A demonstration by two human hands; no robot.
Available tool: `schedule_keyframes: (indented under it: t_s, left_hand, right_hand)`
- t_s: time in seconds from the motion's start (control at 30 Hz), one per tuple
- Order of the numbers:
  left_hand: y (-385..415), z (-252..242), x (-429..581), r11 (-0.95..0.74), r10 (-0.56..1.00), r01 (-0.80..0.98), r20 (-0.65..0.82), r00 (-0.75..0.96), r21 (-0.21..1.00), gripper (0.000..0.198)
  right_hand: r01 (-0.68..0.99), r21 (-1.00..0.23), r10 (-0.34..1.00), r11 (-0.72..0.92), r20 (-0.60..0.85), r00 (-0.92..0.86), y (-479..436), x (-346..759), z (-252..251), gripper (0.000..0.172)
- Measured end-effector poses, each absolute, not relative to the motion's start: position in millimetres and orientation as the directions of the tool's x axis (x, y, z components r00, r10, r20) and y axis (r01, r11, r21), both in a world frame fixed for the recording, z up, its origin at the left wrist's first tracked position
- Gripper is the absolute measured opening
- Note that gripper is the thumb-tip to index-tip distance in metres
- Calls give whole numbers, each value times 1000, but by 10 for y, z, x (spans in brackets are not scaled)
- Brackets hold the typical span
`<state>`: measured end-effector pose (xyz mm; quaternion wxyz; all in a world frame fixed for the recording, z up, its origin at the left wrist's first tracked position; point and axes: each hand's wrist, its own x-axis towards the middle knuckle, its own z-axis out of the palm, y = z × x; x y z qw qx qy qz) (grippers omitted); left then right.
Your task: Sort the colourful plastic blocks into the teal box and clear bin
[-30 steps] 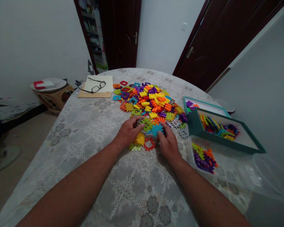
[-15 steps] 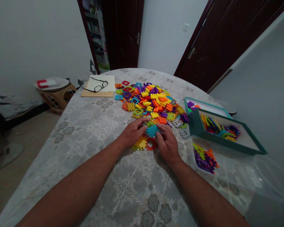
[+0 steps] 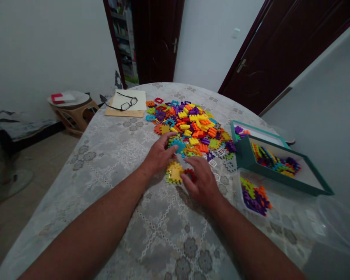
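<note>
A heap of colourful toothed plastic building pieces (image 3: 192, 124) lies on the lace-patterned tablecloth (image 3: 111, 155). My left hand (image 3: 158, 154) rests at the heap's near edge, thumb and fingers closed on a blue toothed piece (image 3: 178, 144). My right hand (image 3: 203, 182) lies just nearer me, its fingers curled down onto a red ring-shaped piece (image 3: 190, 172). Its fingertips touch a yellow square piece (image 3: 175, 171) that lies on a green one.
A teal box (image 3: 245, 155) and its lid (image 3: 261, 133), both holding pieces, stand at the right. A clear bag (image 3: 280, 212) with purple, orange and green pieces lies nearer. Glasses (image 3: 124, 102) rest on paper at the far left. A stool (image 3: 72, 111) stands beyond the table.
My left hand has carried the blue piece away toward the heap. My right hand let go of it and dropped onto the red and yellow pieces nearer me. The camera shifted slightly left.
</note>
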<state>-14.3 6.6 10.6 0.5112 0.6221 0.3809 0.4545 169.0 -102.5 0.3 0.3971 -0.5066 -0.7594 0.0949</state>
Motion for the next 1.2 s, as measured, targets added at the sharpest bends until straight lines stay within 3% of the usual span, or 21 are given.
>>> schedule_keyframes:
  t_s: [0.1, 0.23, 0.43, 0.6, 0.73, 0.9, 1.2]
  left_hand:
    - [121, 108, -179, -118, 967, -69, 131, 219, 991, 42]
    - [140, 99, -204, -86, 963, -103, 110, 246, 991, 34]
    - [112, 114, -229, -79, 899, -85, 108, 425, 993, 36]
    - [65, 98, -189, -125, 828, -58, 136, 543, 991, 39]
    - [52, 74, -165, -229, 802, 7, 185, 568, 973, 40]
    - [53, 61, -174, -350, 786, 96, 236, 571, 932, 37]
    - [80, 76, -159, -376, 777, 168, 211, 593, 911, 39]
  right_hand:
    - [753, -418, 852, 508, 373, -368, -1092, 1591, 46, 42]
    - [769, -412, 863, 488, 358, -356, -1063, 1582, -12, 25]
    - [749, -585, 879, 311, 477, 7, -913, 1817, -72, 26]
    - [680, -713, 884, 173, 416, 211, -893, 1879, -96, 36]
    - [633, -749, 904, 195, 388, 181, -914, 1835, -103, 47]
    - [610, -748, 892, 263, 430, 143, -905, 1810, -105, 40]
    - [585, -750, 909, 309, 414, 50, -889, 1763, -22, 52]
